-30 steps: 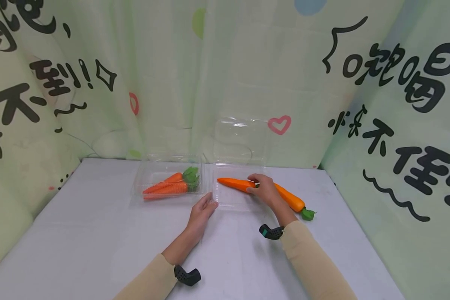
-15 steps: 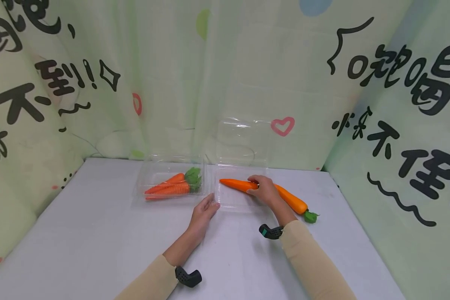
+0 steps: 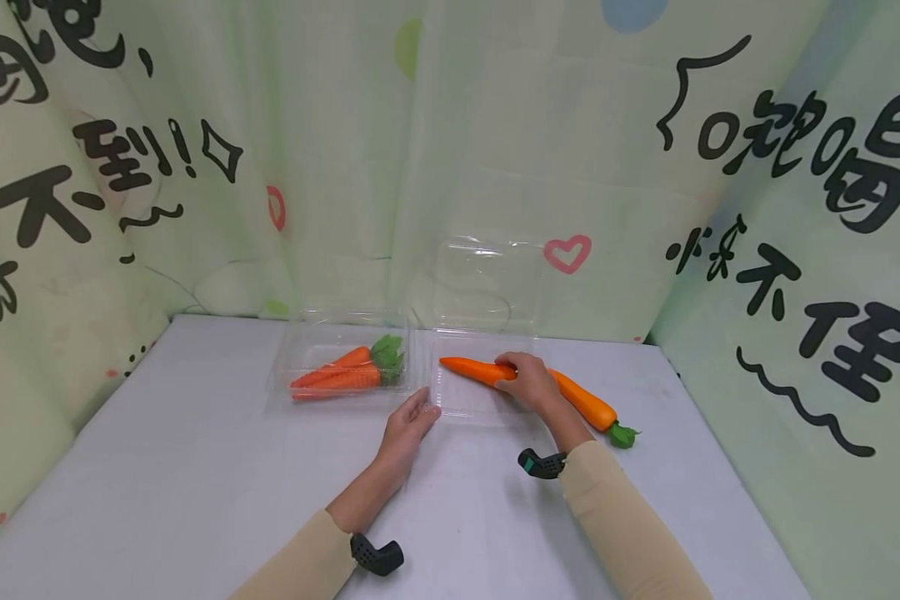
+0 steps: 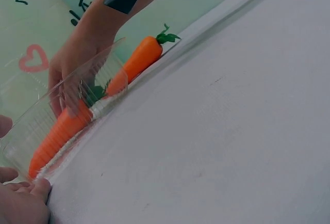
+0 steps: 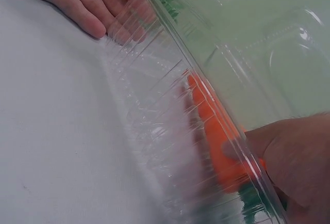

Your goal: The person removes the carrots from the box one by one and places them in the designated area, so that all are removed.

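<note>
Nothing moved | right hand (image 3: 534,383) pinches carrot (image 3: 468,368) in right box (image 3: 459,402) | left hand (image 3: 403,433), fingers straight, touches corner | best: brace, release flat

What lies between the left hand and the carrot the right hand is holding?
The wall of the clear box; the left hand is outside it, the held carrot inside. The right wrist view shows this.
</note>
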`<state>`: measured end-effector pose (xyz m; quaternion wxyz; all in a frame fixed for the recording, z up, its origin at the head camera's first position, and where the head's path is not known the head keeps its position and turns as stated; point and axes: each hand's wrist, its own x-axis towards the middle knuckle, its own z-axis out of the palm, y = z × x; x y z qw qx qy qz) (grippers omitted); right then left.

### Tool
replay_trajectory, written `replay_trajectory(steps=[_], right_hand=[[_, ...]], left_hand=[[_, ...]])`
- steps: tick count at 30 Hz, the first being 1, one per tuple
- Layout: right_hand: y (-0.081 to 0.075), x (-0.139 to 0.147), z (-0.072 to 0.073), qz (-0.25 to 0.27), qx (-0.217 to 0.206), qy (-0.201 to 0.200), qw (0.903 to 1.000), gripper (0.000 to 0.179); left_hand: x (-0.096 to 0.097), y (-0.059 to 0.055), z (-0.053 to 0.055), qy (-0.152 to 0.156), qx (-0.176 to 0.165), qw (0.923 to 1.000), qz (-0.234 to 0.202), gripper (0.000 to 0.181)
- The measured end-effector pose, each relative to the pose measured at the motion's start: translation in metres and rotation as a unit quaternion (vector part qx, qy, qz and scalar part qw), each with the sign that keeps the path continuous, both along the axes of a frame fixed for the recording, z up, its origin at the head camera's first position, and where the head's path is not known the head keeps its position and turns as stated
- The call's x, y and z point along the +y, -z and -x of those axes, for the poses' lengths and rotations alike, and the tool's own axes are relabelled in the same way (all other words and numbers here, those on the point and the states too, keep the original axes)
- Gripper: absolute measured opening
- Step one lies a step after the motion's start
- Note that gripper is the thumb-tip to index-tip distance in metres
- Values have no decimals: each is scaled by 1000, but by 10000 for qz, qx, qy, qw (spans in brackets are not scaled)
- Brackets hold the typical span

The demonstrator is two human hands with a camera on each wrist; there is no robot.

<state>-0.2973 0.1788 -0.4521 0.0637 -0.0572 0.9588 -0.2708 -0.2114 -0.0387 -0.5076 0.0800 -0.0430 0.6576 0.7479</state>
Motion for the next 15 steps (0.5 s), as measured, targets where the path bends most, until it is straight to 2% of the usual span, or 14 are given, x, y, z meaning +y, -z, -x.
replay_trajectory(steps=[15], right_hand=[[-3, 1, -2, 174, 105, -6, 9998, 42]], left_hand=[[-1, -2, -1, 43, -11, 10000, 78, 58]])
